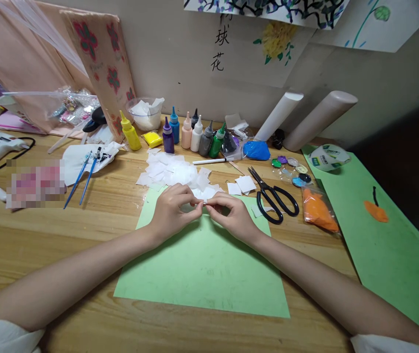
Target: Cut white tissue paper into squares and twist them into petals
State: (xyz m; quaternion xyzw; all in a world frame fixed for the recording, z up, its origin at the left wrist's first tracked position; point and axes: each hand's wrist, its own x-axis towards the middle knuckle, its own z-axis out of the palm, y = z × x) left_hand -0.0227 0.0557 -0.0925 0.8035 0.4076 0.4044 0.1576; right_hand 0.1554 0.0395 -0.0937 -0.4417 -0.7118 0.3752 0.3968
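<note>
White sleeve (3, 336) nearest; left hand (174, 211), right hand (234, 214) pinched on tiny piece (205, 201); wall sheet (244, 54) shows "球花".

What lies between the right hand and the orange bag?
In the head view, the black-handled scissors lie between the right hand and the orange bag, with a white paper scrap by their handles.

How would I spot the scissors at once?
On the wooden table, find the green sheet under the right hand. The scissors lie at its far right corner; unlike the neighbouring bag of orange material, they are black-handled and looped.
</note>
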